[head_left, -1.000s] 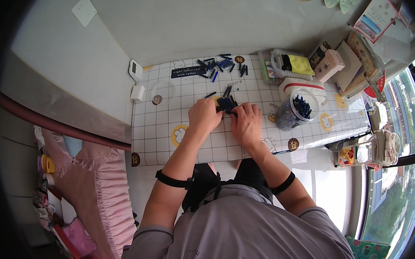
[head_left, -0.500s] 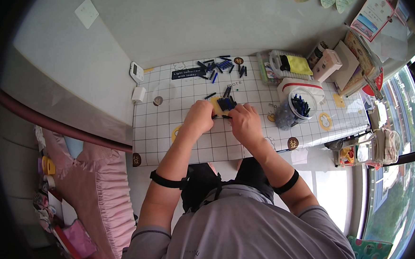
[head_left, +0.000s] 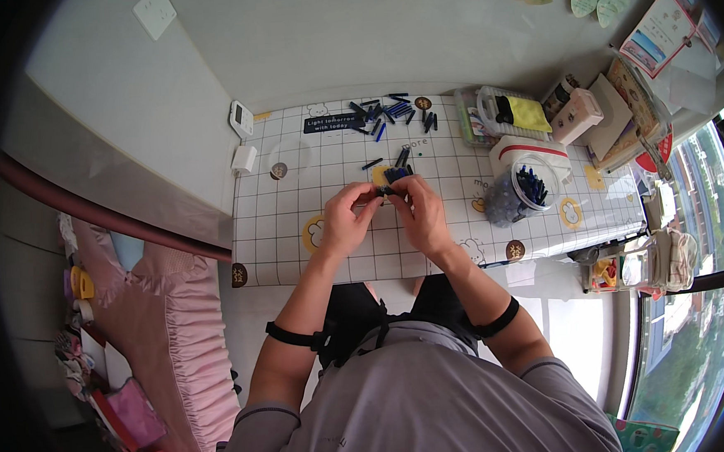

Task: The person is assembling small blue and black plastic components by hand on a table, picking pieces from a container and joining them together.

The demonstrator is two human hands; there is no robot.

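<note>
My left hand (head_left: 347, 219) and my right hand (head_left: 423, 216) meet over the near middle of the table, fingertips pinched together on a small dark tube (head_left: 383, 191) that looks like a pen ink cartridge. Fingers cover most of it. Just beyond my right fingers lies a small cluster of dark blue and black cartridges (head_left: 394, 174), partly hidden. A single cartridge (head_left: 372, 164) and a few others (head_left: 402, 155) rest a little farther off. Toward the back, a loose heap of cartridges (head_left: 400, 108) is scattered beside a black printed label on the tablecloth.
A clear jar (head_left: 503, 204) of cartridges stands to the right on the gridded tablecloth (head_left: 279, 223). Behind it are a white pouch with a red stripe (head_left: 531, 149), a plastic box with a yellow cloth (head_left: 529, 115) and a pink box (head_left: 577, 116). A white clock (head_left: 240, 119) stands back left.
My hands have come together from slightly apart, and a small dark tube is now between their fingertips. The scene has shifted a little with my head.
</note>
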